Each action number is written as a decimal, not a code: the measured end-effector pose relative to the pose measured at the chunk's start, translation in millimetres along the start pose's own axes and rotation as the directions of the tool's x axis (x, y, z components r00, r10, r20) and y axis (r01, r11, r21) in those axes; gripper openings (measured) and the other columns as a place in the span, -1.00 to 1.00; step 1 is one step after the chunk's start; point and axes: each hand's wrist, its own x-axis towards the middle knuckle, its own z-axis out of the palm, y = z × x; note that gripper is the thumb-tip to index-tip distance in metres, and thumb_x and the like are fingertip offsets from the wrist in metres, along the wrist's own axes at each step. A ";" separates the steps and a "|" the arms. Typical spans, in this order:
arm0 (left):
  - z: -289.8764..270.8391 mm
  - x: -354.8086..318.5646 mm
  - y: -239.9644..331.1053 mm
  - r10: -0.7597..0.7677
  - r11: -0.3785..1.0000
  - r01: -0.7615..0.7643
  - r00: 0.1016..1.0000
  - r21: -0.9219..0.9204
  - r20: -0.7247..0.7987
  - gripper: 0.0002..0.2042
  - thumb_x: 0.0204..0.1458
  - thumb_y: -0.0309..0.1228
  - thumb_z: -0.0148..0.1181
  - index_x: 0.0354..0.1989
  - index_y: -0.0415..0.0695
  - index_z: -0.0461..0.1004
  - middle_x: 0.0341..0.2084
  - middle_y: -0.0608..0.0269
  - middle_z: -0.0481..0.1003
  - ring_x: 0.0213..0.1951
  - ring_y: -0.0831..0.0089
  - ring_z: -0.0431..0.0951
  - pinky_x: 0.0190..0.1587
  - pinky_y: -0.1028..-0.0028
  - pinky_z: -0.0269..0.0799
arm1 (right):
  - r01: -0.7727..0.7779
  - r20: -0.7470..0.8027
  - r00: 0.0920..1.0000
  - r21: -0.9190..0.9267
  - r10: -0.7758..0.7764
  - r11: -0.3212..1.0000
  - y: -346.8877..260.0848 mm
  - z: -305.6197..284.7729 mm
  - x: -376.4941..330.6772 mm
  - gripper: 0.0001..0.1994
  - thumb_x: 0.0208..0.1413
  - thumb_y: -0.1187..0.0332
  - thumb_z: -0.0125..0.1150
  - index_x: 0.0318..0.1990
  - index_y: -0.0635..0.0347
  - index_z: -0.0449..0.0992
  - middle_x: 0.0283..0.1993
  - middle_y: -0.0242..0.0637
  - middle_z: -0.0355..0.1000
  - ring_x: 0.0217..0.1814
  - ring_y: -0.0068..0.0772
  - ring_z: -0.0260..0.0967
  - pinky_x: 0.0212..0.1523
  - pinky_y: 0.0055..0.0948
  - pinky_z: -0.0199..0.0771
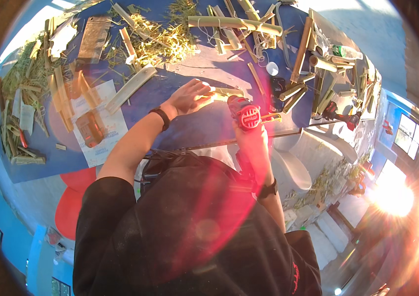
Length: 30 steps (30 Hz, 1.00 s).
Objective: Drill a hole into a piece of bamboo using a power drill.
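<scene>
My left hand [194,96] is closed around one end of a short bamboo piece [229,92] on the blue table near its front edge. In my right hand [250,140] is a red and black power drill [246,116], gripped by the handle. The drill's front end is close to the free end of the bamboo; whether they touch cannot be made out. Red lens glare lies over the drill and my right forearm. Just right of the drill lies a black battery pack [277,86] and a yellow-handled tool [271,117].
Split bamboo [130,89] and a heap of shavings [162,42] lie farther back. A long bamboo pole [234,23] crosses the far side. At right are a plastic bottle [346,52] and another drill [340,116]. An orange and black device [90,129] rests on paper [108,145] at left.
</scene>
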 end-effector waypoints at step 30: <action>5.6 3.3 -1.1 0.006 0.996 -0.010 0.999 -0.084 -0.043 -0.50 -0.04 -0.45 0.32 0.18 -0.10 0.57 0.05 0.16 0.52 -0.02 0.13 0.53 0.05 0.16 0.48 | -0.018 -0.007 1.000 -0.006 0.018 1.000 -3.1 0.5 2.9 -0.70 0.11 0.17 0.42 -0.20 0.25 0.65 -0.33 0.15 0.61 -0.14 0.24 0.62 -0.12 0.00 0.62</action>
